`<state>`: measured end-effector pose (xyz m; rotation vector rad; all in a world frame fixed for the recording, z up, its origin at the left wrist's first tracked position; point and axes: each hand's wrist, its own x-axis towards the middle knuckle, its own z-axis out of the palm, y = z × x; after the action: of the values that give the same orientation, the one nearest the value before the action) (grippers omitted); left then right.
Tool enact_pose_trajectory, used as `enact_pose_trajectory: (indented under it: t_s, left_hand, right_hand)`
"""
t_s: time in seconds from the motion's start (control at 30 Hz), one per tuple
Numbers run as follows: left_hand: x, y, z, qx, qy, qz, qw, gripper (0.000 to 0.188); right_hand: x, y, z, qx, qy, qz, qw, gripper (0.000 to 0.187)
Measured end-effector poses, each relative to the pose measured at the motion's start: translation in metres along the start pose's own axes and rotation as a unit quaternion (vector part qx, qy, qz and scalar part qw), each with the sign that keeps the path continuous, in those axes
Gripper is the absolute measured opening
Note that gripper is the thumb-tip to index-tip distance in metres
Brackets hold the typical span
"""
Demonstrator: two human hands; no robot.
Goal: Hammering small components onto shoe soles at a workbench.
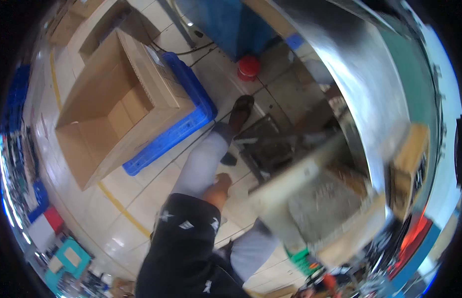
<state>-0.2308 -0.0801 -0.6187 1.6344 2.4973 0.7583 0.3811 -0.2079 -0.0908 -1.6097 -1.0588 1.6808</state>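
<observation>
My left arm, in a black sleeve with white marks, comes up from the lower edge. Beside my left knee, my left hand (218,191) hangs near the grey trouser leg (203,161). Its fingers are blurred and partly turned away, so I cannot tell whether they are closed, and no held thing shows. To its right stands a pale box-like bin or drawer (275,203) with a flat greyish piece (323,208) inside. Nowhere in the picture does my right hand show.
At the left a large open cardboard box (104,126) rests on a blue plastic pallet (166,144). A red round object (248,68) lies on the tiled floor near a blue cabinet (236,25). A shiny metal surface (365,74) curves along the right. A dark metal frame (263,146) stands by my foot.
</observation>
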Motion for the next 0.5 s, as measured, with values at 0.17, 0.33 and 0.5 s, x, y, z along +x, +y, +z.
enact_pose_trajectory:
  t_s: [0.17, 0.33, 0.5]
  left_hand:
    - [0.03, 0.005, 0.119, -0.278, -0.023, -0.19, 0.941, 0.037]
    - [0.048, 0.044, 0.174, -0.288, -0.271, -0.257, 0.882, 0.06]
    - [-0.026, -0.024, 0.235, -0.457, -0.162, -0.228, 0.844, 0.057]
  right_hand:
    - [0.095, -0.005, 0.003, -0.179, -0.029, 0.081, 0.98, 0.028]
    - [0.178, -0.05, 0.029, -0.371, -0.023, 0.14, 0.918, 0.028]
    - [0.184, -0.069, 0.072, -0.464, -0.041, 0.213, 0.859, 0.028]
